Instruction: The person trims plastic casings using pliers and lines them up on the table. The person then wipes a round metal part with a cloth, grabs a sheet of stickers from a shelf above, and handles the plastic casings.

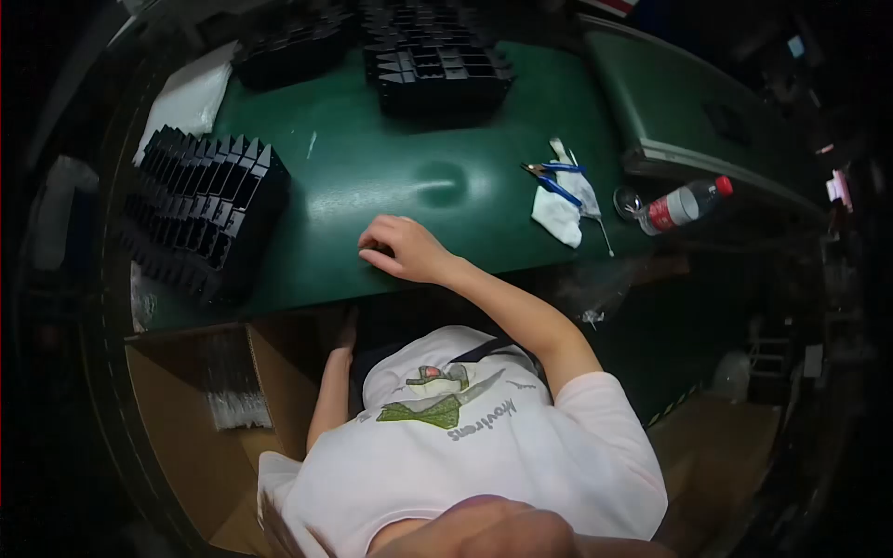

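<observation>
My right hand [406,249] rests on the green tabletop [344,209] near its front edge. Its fingers curl loosely, with a gap between thumb and forefinger; only a dark shadow shows there. My left hand [349,327] hangs low beside my lap, just under the table edge. Its fingers are lost in the dark. Left of my right hand stands a stack of black slotted plastic parts [214,205]. Farther back is another stack of black compartmented parts [437,79].
Blue-handled pliers [562,179] lie on a white cloth [556,216] at the right, close to a red-capped bottle [684,206]. White sheets [191,93] lie at the back left. An open cardboard box [177,409] stands below the table at left.
</observation>
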